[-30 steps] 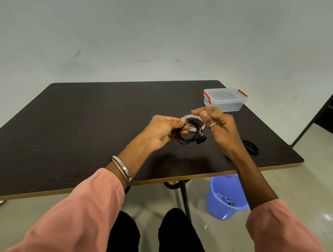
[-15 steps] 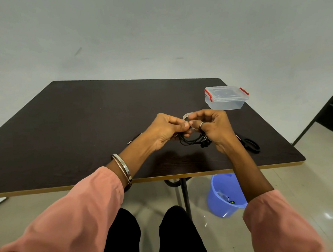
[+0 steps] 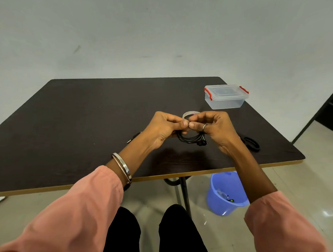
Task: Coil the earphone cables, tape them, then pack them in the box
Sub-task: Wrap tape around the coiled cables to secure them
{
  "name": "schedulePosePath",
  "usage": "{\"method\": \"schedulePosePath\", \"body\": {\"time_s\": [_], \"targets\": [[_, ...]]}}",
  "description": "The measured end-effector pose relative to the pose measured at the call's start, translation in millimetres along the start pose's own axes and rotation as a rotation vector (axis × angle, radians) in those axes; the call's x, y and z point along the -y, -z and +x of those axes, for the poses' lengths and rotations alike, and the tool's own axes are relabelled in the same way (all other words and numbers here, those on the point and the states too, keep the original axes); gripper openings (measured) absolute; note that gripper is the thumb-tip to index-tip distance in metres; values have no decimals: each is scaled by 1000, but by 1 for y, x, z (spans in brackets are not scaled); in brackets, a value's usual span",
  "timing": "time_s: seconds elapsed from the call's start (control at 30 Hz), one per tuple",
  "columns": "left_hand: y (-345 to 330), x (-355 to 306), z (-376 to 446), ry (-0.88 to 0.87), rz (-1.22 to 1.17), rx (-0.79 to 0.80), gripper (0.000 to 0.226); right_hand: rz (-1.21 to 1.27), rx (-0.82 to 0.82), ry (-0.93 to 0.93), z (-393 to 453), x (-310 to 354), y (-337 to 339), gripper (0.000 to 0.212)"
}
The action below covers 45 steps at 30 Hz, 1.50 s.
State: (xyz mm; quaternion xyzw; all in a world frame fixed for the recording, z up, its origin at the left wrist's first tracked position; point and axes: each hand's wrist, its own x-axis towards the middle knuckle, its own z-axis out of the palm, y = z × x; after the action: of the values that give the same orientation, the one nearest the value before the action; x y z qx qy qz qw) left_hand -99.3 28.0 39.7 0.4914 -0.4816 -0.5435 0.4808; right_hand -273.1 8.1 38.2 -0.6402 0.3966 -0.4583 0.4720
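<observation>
A coiled black earphone cable (image 3: pixel 191 139) hangs between my two hands above the dark table (image 3: pixel 84 120). My left hand (image 3: pixel 165 128) pinches the top of the coil, and my right hand (image 3: pixel 213 128) pinches it right beside, thumbs almost touching. Just behind my fingers lies a roll of clear tape (image 3: pixel 190 113) on the table. A clear plastic box (image 3: pixel 226 96) with red clips, lid on, stands at the far right. Any tape on the coil is too small to tell.
Black scissors (image 3: pixel 251 143) lie on the table to the right of my right wrist. A small dark item (image 3: pixel 132 138) peeks out behind my left wrist. A blue bucket (image 3: pixel 226 193) stands on the floor under the table's right front edge.
My right hand has come down from beside the tape roll and closed in on the coil, meeting my left hand's fingertips. The coil has stayed in my left hand.
</observation>
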Motion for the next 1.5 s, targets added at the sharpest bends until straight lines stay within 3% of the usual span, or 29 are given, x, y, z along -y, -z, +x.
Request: {"method": "schedulePosePath", "body": {"time_s": [0.33,0.47,0.67,0.87,1.0,1.17,1.3,1.5], "targets": [[-3,4,1,-27,117,-55,12,-300,20,137,-1,-7,-4,36],[-4,7,2,-33,112,-80,9,-476,-72,213,-1,-9,-6,37],[-8,10,2,32,-42,-110,12,-773,-184,492,-3,-25,-14,37],[-10,10,2,36,-109,-134,4,-983,-273,568,-7,-32,-19,42],[-13,12,1,-11,-107,-165,7,-786,-248,443,-8,-25,-18,54],[-7,14,3,-95,-75,-151,7,-209,-48,-64,-12,-10,-14,83],[-3,13,0,-169,-39,-118,14,256,-80,-224,-11,3,-13,66],[-1,12,-4,-212,-60,-97,16,318,-180,-266,1,1,-15,53]]}}
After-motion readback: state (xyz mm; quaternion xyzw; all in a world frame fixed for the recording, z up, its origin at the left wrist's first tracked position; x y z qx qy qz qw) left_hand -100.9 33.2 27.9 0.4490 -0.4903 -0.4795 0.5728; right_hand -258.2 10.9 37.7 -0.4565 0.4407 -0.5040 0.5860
